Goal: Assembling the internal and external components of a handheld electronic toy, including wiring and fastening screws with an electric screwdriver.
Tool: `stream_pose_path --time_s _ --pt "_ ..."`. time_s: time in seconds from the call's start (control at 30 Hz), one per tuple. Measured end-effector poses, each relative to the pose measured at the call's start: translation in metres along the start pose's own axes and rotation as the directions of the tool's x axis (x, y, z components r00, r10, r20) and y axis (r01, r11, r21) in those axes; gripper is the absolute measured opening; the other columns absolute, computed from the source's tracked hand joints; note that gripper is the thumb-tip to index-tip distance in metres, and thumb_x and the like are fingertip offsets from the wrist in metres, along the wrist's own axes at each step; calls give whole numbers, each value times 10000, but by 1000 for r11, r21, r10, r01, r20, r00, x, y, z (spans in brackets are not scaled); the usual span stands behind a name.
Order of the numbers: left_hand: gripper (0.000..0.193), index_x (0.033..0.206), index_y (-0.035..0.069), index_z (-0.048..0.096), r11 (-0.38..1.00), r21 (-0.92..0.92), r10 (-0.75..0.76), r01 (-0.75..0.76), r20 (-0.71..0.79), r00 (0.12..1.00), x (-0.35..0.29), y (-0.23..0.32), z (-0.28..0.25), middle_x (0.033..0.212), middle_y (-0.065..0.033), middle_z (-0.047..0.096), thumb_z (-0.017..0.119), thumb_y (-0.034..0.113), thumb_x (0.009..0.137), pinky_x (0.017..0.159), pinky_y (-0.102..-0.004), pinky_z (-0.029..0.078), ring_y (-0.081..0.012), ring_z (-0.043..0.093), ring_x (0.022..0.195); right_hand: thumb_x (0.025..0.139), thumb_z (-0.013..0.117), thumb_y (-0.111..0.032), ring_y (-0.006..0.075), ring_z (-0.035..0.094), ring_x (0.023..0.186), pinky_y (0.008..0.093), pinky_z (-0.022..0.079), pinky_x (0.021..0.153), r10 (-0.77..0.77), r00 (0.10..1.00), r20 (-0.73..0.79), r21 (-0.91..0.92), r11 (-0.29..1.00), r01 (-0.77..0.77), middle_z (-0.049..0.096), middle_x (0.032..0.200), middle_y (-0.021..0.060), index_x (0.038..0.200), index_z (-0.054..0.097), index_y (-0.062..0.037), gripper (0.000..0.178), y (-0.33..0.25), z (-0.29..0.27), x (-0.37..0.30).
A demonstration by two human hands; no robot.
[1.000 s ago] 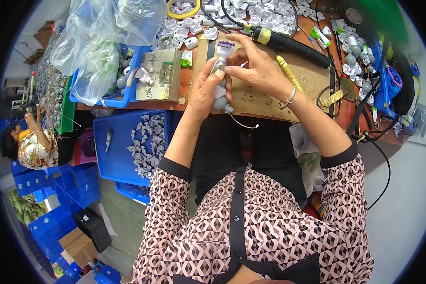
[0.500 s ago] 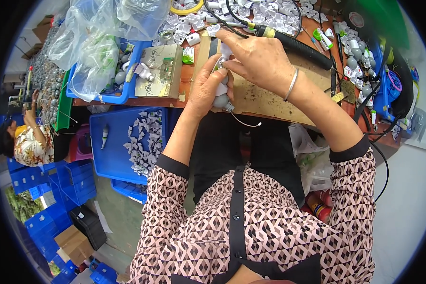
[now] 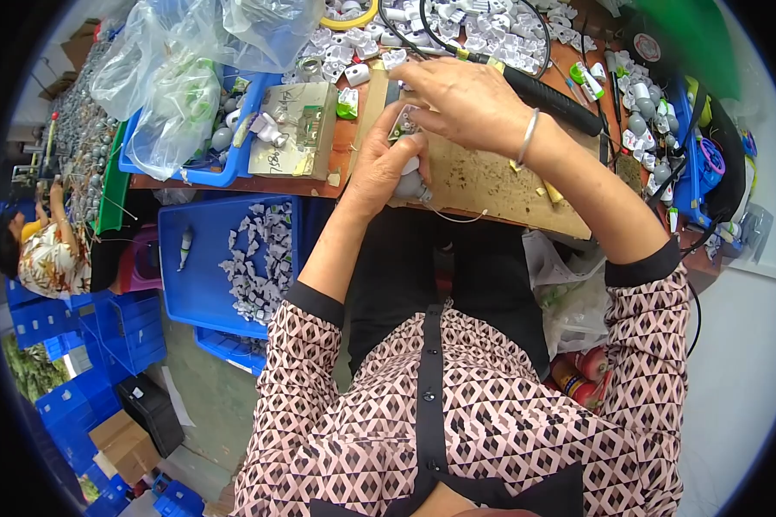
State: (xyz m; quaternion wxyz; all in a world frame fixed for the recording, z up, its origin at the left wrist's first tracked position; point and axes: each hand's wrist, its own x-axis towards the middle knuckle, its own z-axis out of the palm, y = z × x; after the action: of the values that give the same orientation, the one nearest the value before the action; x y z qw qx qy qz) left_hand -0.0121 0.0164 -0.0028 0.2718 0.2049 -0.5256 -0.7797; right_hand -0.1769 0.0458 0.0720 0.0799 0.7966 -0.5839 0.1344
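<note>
Clear plastic bags [image 3: 177, 103] slump over a blue bin [image 3: 211, 177] in the upper left of the frame, above a blue tray [image 3: 200, 284] of small white parts. Just to the right, a pale block [image 3: 278, 159] sits on the reddish bench [image 3: 343, 142]. At upper centre, a person's left hand [image 3: 379, 168] holds a white-and-grey plastic piece [image 3: 409, 185] over the near edge of a brown board [image 3: 483, 185], its grip clamped around the body. The piece looks light and stiff; its rounded grey end seems smooth enough to slip, so the white middle is probably the surer hold. A thin white wire [image 3: 461, 219] trails rightward from the lower end, likely the fragile part and a poor place to pull. The right hand [image 3: 474, 103] arches over the upper end, fingers bent; whether its grip pinches anything cannot be told, since the hand itself blocks the view. Farther right lies a black cylindrical tool [image 3: 560, 105].
</note>
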Motion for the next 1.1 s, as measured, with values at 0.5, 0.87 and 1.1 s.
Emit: stream_pose_path --time_s 0.5,0.87,1.1 --pt "378 1247 74 389 951 -292 97 -102 -34 995 -2 2 -5 721 -61 516 487 122 885 565 -294 508 -141 553 585 806 623 -189 280 588 930 387 494 773 -3 1000 -2 95 995 3 539 961 120 968 580 -53 216 21 60 23" --pt "381 1237 67 383 940 -322 102 -110 -40 994 -2 3 -5 710 -61 507 496 137 880 559 -302 508 -142 551 573 810 598 -153 314 587 927 402 482 770 -146 950 275 188 977 96 545 978 133 953 546 -43 187 28 40 25" --pt "391 1247 69 382 932 -340 124 -128 -34 992 -1 0 -5 707 -61 507 502 148 883 552 -300 504 -141 548 567 810 607 -140 306 615 861 373 500 696 105 990 99 143 983 -118 590 900 115 996 534 -75 210 26 38 6"
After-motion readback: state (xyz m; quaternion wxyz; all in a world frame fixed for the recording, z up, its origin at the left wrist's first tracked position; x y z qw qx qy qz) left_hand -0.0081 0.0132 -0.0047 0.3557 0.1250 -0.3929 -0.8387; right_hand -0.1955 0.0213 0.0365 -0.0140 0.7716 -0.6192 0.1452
